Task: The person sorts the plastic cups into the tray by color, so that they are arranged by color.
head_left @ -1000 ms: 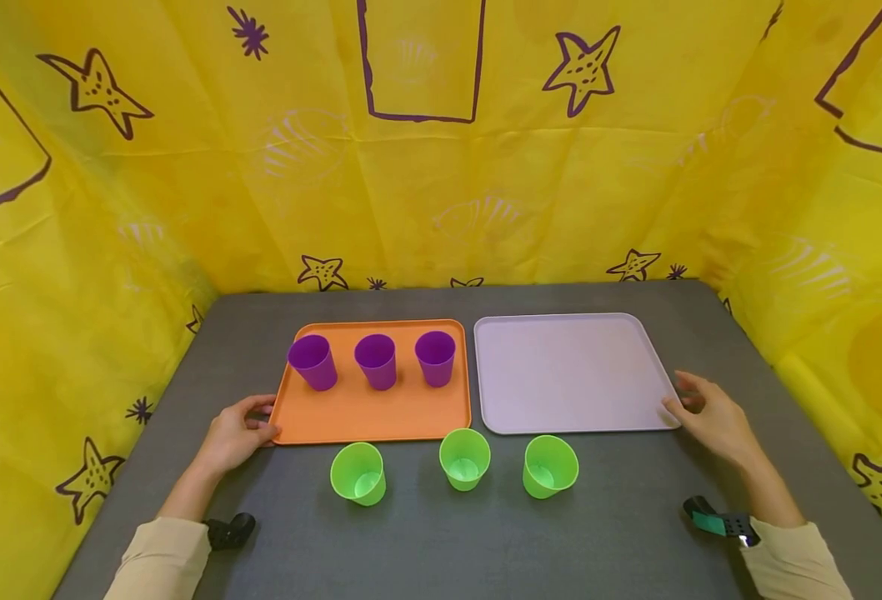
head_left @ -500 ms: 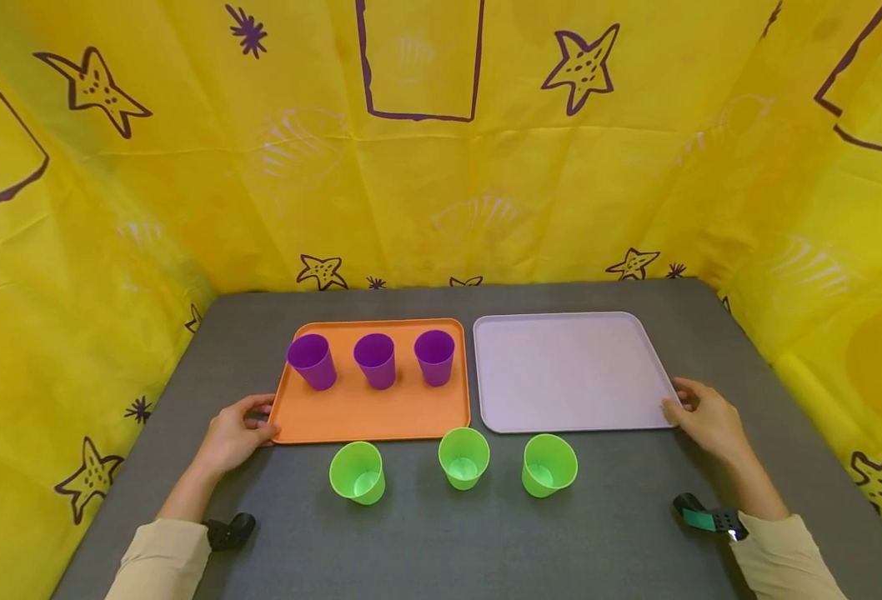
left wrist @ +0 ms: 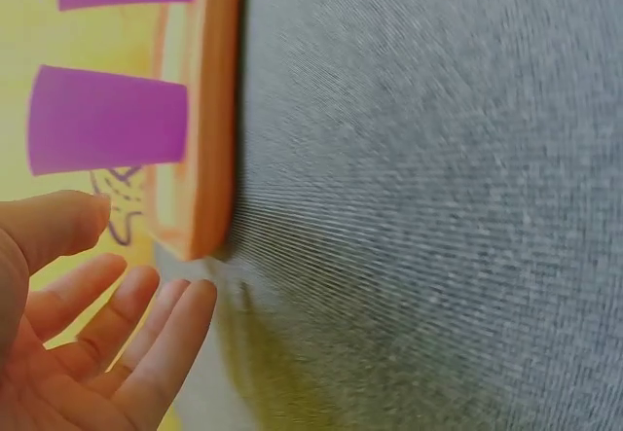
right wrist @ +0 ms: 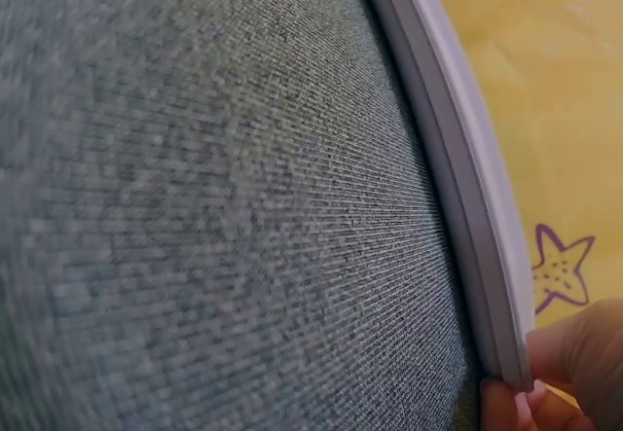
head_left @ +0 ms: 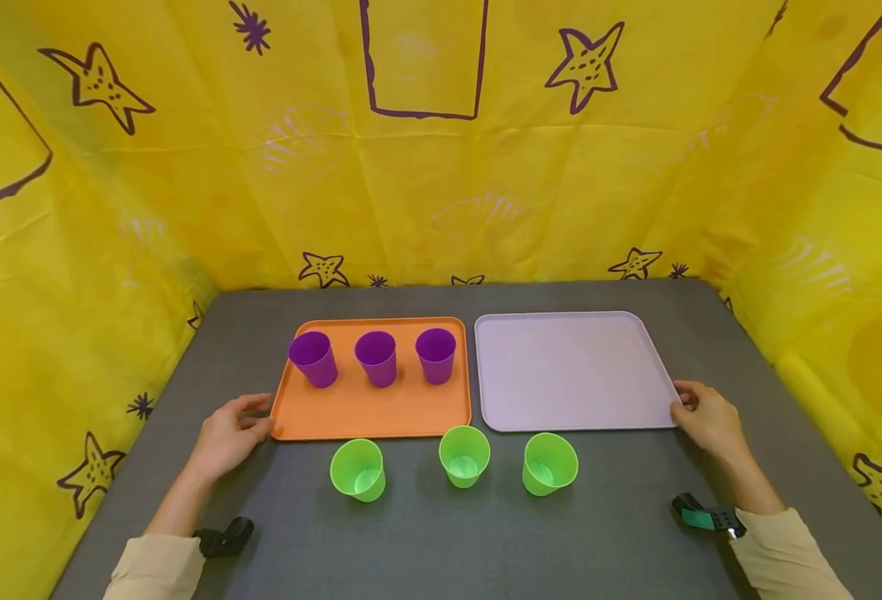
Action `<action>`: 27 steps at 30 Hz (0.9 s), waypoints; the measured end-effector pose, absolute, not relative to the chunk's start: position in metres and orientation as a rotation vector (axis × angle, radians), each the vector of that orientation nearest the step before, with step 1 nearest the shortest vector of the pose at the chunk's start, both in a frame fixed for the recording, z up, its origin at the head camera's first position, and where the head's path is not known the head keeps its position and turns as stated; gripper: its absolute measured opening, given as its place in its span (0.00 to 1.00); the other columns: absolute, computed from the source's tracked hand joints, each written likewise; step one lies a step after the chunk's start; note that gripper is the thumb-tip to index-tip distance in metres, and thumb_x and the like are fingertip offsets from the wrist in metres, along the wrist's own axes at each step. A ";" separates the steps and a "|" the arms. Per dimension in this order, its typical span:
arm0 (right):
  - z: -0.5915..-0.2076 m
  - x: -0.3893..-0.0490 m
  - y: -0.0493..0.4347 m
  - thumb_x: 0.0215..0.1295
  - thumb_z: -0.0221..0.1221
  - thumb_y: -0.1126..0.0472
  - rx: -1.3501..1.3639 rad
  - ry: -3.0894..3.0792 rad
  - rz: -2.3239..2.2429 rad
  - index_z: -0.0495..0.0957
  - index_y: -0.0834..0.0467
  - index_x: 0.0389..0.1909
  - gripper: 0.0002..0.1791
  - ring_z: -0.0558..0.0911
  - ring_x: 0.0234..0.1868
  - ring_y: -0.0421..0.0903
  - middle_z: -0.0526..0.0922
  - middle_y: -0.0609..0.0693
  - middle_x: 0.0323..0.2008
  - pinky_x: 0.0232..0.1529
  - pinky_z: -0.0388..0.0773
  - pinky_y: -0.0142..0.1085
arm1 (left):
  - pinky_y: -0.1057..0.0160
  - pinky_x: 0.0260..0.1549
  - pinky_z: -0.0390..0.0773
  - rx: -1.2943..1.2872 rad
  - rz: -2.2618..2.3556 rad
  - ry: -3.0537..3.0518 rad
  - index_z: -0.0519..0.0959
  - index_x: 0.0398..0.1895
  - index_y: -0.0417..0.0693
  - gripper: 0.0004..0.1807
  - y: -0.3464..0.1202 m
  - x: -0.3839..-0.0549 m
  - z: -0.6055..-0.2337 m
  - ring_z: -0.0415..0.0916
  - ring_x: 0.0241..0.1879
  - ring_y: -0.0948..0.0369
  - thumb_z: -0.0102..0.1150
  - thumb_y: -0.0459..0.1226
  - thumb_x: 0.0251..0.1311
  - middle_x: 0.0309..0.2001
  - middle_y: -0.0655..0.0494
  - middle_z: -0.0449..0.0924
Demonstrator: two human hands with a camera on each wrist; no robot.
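Note:
At the left front corner of the orange tray (head_left: 366, 417), my left hand (head_left: 227, 437) has its thumb and fingers spread. The left wrist view shows a gap between this hand (left wrist: 107, 324) and the tray's corner (left wrist: 209, 227). Three purple cups (head_left: 376, 360) stand in a row along the tray's back half. On the right, my right hand (head_left: 714, 421) pinches the front right corner of the pale lilac tray (head_left: 572, 375). Seen from the right wrist, the thumb lies over the lilac rim (right wrist: 477, 188) and fingertips (right wrist: 498, 407) are under it.
Several things share the grey table (head_left: 441, 542): in front of the trays stand a left green cup (head_left: 358, 471), a middle one close to the orange tray's edge, and a right green cup (head_left: 549, 465). Yellow patterned cloth (head_left: 441, 183) walls the back and sides.
My left hand has let go of the orange tray's corner and drawn slightly left. My right hand has shifted a little and closed on the lilac tray's corner. The cups have stayed put.

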State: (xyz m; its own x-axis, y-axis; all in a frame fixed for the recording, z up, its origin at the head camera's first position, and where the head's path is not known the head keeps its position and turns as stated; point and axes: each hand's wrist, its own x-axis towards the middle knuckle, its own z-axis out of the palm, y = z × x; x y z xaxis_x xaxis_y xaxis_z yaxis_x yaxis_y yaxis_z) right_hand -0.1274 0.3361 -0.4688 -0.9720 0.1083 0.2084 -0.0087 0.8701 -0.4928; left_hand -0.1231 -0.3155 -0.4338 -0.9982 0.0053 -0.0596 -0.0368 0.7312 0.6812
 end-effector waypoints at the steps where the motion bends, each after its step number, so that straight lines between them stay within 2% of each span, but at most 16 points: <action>1: -0.469 -0.127 0.337 0.53 0.55 0.66 -0.077 -2.812 0.739 0.75 0.72 0.43 0.17 0.77 0.28 0.52 0.79 0.59 0.27 0.27 0.68 0.39 | 0.71 0.28 0.77 -0.015 1.103 2.899 0.68 0.58 0.34 0.25 -0.315 -0.121 -0.431 0.79 0.43 0.46 0.58 0.37 0.59 0.50 0.35 0.74; 8: -0.469 -0.127 0.337 0.53 0.55 0.66 -0.090 -2.823 0.736 0.76 0.70 0.43 0.16 0.75 0.27 0.47 0.78 0.57 0.27 0.26 0.67 0.37 | 0.74 0.31 0.76 0.082 1.069 3.048 0.72 0.55 0.38 0.22 -0.308 -0.111 -0.415 0.78 0.42 0.47 0.57 0.37 0.59 0.47 0.40 0.78; 13: -0.470 -0.127 0.338 0.53 0.55 0.66 -0.110 -2.823 0.737 0.76 0.70 0.43 0.16 0.74 0.26 0.44 0.79 0.57 0.27 0.26 0.66 0.36 | 0.80 0.34 0.76 0.189 1.172 3.073 0.74 0.53 0.39 0.20 -0.287 -0.103 -0.402 0.77 0.39 0.67 0.60 0.37 0.57 0.47 0.43 0.78; 16: -0.470 -0.127 0.338 0.54 0.55 0.66 -0.127 -2.828 0.737 0.76 0.69 0.43 0.16 0.75 0.27 0.45 0.79 0.57 0.28 0.25 0.66 0.36 | 0.82 0.35 0.75 0.281 1.264 3.064 0.74 0.51 0.39 0.20 -0.275 -0.098 -0.398 0.75 0.39 0.73 0.62 0.34 0.55 0.47 0.46 0.78; 23: -0.470 -0.128 0.336 0.56 0.54 0.64 -0.191 -2.861 0.757 0.75 0.68 0.46 0.17 0.76 0.30 0.51 0.79 0.58 0.30 0.25 0.65 0.35 | 0.74 0.41 0.77 0.466 1.436 2.980 0.75 0.51 0.44 0.21 -0.253 -0.088 -0.394 0.77 0.44 0.68 0.65 0.31 0.51 0.48 0.52 0.77; 27: -0.470 -0.127 0.337 0.56 0.54 0.64 -0.211 -2.870 0.763 0.74 0.68 0.46 0.17 0.76 0.31 0.52 0.79 0.59 0.31 0.25 0.65 0.35 | 0.71 0.46 0.76 0.622 1.488 2.899 0.73 0.55 0.50 0.28 -0.241 -0.081 -0.396 0.74 0.49 0.64 0.68 0.30 0.47 0.52 0.54 0.75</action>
